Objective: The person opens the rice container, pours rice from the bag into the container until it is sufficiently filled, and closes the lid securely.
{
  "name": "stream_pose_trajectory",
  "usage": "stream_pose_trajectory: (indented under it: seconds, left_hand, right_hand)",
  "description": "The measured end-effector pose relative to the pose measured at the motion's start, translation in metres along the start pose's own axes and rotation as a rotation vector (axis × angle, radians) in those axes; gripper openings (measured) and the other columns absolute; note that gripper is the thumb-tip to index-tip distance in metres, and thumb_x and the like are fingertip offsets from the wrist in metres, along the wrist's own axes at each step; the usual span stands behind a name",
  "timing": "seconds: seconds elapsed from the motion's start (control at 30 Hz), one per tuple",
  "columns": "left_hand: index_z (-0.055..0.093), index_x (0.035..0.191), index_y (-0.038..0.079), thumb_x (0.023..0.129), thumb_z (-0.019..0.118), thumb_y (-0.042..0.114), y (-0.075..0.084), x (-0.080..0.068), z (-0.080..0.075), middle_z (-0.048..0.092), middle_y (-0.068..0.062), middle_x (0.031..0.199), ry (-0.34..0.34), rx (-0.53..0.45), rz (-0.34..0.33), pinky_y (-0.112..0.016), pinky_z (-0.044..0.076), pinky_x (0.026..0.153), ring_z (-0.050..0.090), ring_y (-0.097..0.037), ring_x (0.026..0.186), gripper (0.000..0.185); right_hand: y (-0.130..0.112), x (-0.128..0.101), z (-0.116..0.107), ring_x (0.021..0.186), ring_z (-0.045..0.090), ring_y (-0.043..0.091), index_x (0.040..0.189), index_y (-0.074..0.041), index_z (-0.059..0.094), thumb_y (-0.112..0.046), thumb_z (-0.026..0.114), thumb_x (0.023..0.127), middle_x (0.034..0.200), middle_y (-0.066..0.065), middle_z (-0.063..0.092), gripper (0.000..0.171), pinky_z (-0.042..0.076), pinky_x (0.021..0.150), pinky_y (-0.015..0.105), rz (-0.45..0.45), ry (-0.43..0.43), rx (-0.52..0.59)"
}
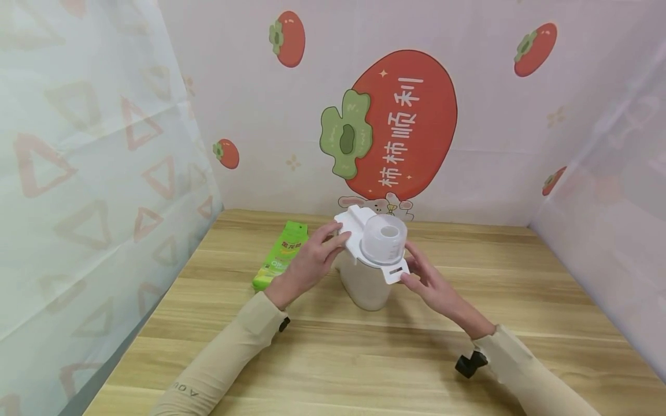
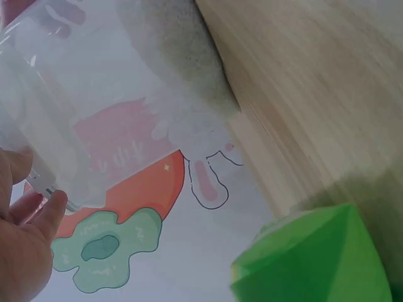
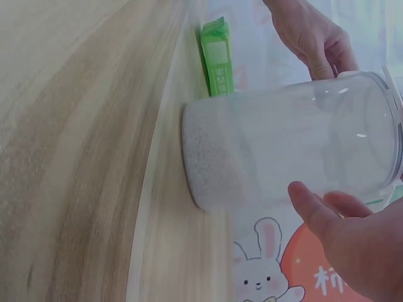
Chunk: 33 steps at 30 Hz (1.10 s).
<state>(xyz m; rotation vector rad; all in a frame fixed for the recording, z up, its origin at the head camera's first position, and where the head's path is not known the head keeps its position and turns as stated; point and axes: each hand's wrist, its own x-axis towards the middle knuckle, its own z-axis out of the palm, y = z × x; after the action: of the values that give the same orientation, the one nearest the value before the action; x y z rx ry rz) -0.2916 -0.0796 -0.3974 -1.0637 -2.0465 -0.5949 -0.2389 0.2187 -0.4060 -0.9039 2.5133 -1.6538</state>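
Seemingly lid-fitting step: left hand and right hand each pinch the white lid on the jar, mid-table; next needs even downward pressing.

A clear plastic jar stands upright on the wooden counter, near its middle, holding a shallow layer of pale, fine grains at the bottom while the rest of its body is see-through. On its mouth sits a white plastic lid, a flat plate with a raised round translucent cap in the centre and a slotted tab jutting toward the person. The left hand touches the lid's far-left edge with its fingers, and the right hand holds the lid at the tab side.
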Motion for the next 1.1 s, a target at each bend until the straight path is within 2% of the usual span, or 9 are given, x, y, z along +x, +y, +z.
stream_pose_trajectory:
  seconds: [0.2,0.47,0.7,0.77,0.83,0.9,0.93,1.03,1.1]
  left_hand:
    - [0.067,0.123,0.006,0.088,0.071,0.005,0.003,0.002,0.004,0.058,-0.018,0.125,0.013,-0.005,-0.053,-0.029,0.057,0.09,0.066,-0.026,0.106,0.035]
    - [0.063,0.127,0.001,0.091,0.067,0.002,0.009,0.006,0.006,0.06,-0.023,0.132,0.013,-0.052,-0.092,-0.031,0.054,0.094,0.064,-0.031,0.117,0.036]
    - [0.06,0.13,-0.001,0.093,0.063,0.0,0.014,0.005,0.008,0.055,-0.027,0.136,0.012,-0.132,-0.168,-0.031,0.053,0.094,0.058,-0.031,0.123,0.038]
    - [0.061,0.129,-0.003,0.093,0.062,0.0,0.017,0.004,0.008,0.056,-0.027,0.134,0.021,-0.114,-0.163,-0.03,0.055,0.09,0.061,-0.031,0.12,0.036]
    - [0.061,0.129,-0.004,0.094,0.061,0.002,0.021,0.003,0.008,0.058,-0.028,0.132,0.016,-0.05,-0.147,-0.027,0.059,0.081,0.066,-0.03,0.112,0.036]
    - [0.059,0.13,-0.006,0.093,0.058,0.005,0.027,0.002,0.006,0.058,-0.028,0.133,-0.009,0.02,-0.146,-0.025,0.059,0.067,0.071,-0.029,0.1,0.038]
    - [0.057,0.132,-0.007,0.093,0.056,0.007,0.03,0.002,0.005,0.056,-0.028,0.134,-0.033,0.043,-0.155,-0.026,0.059,0.067,0.071,-0.029,0.102,0.041]
    - [0.045,0.141,-0.007,0.094,0.052,0.02,0.041,0.002,0.002,0.042,-0.029,0.148,-0.154,-0.011,-0.24,-0.033,0.058,0.089,0.061,-0.031,0.121,0.055]
    - [0.033,0.15,-0.003,0.097,0.049,0.037,0.05,0.003,0.0,0.025,-0.027,0.158,-0.257,-0.086,-0.336,-0.04,0.05,0.103,0.05,-0.034,0.133,0.068]
  right_hand:
    - [-0.001,0.0,0.004,0.107,0.058,0.012,0.157,-0.027,0.017,-0.008,0.055,0.099,0.122,0.021,0.055,0.072,0.056,0.089,0.027,-0.01,0.024,0.016]
    - [-0.002,0.0,0.006,0.108,0.059,0.009,0.156,-0.025,0.021,-0.007,0.057,0.098,0.122,0.02,0.056,0.071,0.055,0.089,0.022,-0.005,0.067,0.003]
    - [-0.007,0.0,0.007,0.109,0.059,0.006,0.154,-0.021,0.025,-0.007,0.06,0.096,0.122,0.021,0.056,0.069,0.054,0.088,0.02,-0.005,0.076,0.018]
    - [-0.007,0.001,0.007,0.109,0.059,0.006,0.154,-0.02,0.026,-0.006,0.06,0.096,0.122,0.021,0.056,0.069,0.055,0.088,0.02,-0.005,0.078,0.022]
    - [-0.007,0.001,0.007,0.109,0.059,0.007,0.153,-0.02,0.026,-0.005,0.061,0.095,0.122,0.021,0.055,0.069,0.055,0.088,0.02,-0.006,0.078,0.025]
    - [-0.007,0.001,0.007,0.11,0.059,0.007,0.153,-0.019,0.026,-0.005,0.061,0.095,0.123,0.021,0.055,0.07,0.055,0.088,0.02,-0.01,0.074,0.031]
    - [-0.007,0.001,0.008,0.11,0.059,0.007,0.153,-0.019,0.026,-0.004,0.062,0.094,0.124,0.021,0.054,0.07,0.055,0.088,0.02,-0.013,0.072,0.034]
    - [-0.007,0.001,0.009,0.113,0.057,0.006,0.153,-0.018,0.026,-0.004,0.062,0.094,0.128,0.022,0.052,0.07,0.055,0.089,0.021,-0.022,0.066,0.048]
    - [-0.007,0.001,0.009,0.115,0.056,0.004,0.153,-0.018,0.025,-0.004,0.062,0.094,0.132,0.022,0.049,0.071,0.054,0.089,0.021,-0.02,0.064,0.053]
